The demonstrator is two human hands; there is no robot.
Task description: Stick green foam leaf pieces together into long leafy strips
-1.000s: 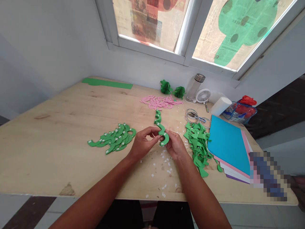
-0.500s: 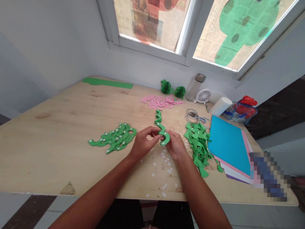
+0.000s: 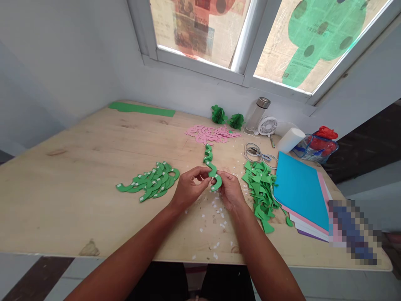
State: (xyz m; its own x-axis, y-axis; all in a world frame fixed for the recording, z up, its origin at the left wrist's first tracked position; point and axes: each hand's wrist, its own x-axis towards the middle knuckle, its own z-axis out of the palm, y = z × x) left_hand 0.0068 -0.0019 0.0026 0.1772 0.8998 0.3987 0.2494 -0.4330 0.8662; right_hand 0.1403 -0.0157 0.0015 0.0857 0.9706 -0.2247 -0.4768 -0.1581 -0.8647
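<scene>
A curved green paper piece (image 3: 216, 182) with small white squares on it is held between both hands over the middle of the table. My left hand (image 3: 191, 186) pinches its left side between thumb and fingers. From the right, my right hand (image 3: 231, 190) grips the same piece, its fingertips partly hidden behind the paper. Just beyond my hands lie more curved green pieces (image 3: 208, 153) in a short line. To the left of my left hand is a heap of S-shaped green pieces (image 3: 153, 182), also carrying white squares.
Green scraps (image 3: 262, 190) and a blue sheet stack (image 3: 300, 188) lie right. Behind are pink cutouts (image 3: 211, 133), scissors (image 3: 266, 158), a bottle (image 3: 256, 115), a small fan (image 3: 267, 125), a white roll (image 3: 291, 140) and green paper ornaments (image 3: 218, 114). White bits dot the table (image 3: 78, 200).
The lower end of the held green piece has shifted slightly left. Both hands stay in nearly the same place with their grip kept.
</scene>
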